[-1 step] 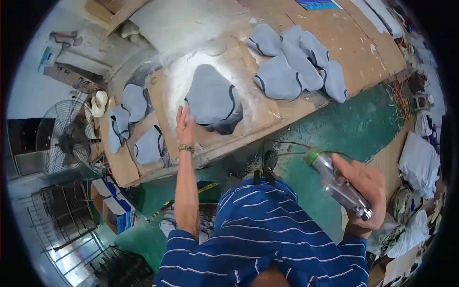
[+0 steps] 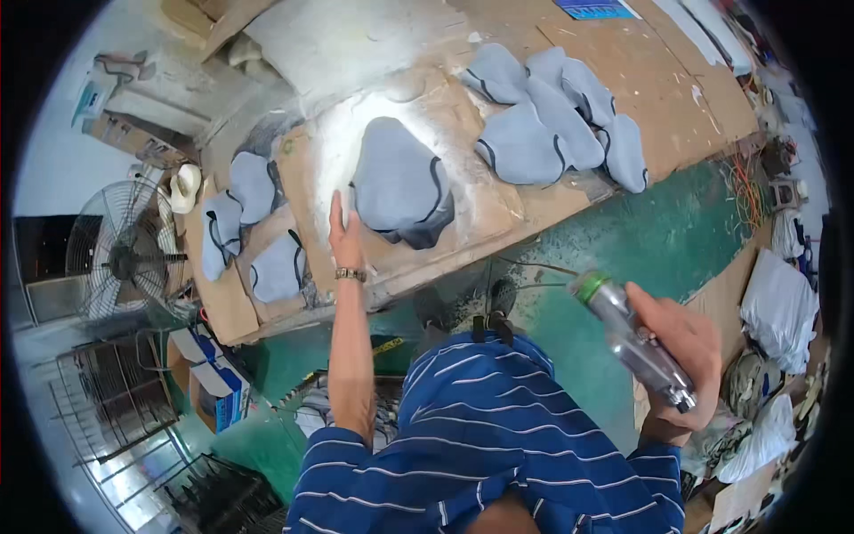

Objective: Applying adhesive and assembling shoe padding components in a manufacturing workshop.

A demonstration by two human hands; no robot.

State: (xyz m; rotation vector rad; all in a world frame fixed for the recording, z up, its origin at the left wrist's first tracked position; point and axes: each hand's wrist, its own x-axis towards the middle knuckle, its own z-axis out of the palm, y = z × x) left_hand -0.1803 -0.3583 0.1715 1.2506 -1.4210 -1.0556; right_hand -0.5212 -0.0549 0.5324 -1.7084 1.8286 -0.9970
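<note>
In the middle of the table lies a large grey piece [image 2: 396, 169], shaped like a bicycle saddle, with black edging and a dark lower rim. Beside its left edge is my left hand [image 2: 344, 240], fingers stretched upward and apart, holding nothing. Whether the fingertips touch the piece I cannot tell. My right hand [image 2: 680, 347] is wrapped round a metal spray gun [image 2: 627, 329] with a green end, held over the floor to the right and pointing up and left. Pale residue surrounds the grey piece on the cardboard [image 2: 489, 222].
Several similar grey pieces [image 2: 525, 147] lie in a cluster at the right, with others [image 2: 253, 187] at the left. A fan [image 2: 124, 258] stands left of the table. A hose [image 2: 534, 264] runs above the green floor [image 2: 578, 236]. White bags [image 2: 778, 298] line the right side.
My left hand has shifted slightly, its fingers now straighter and a little more apart beside the grey piece. The spray gun has moved marginally to the right.
</note>
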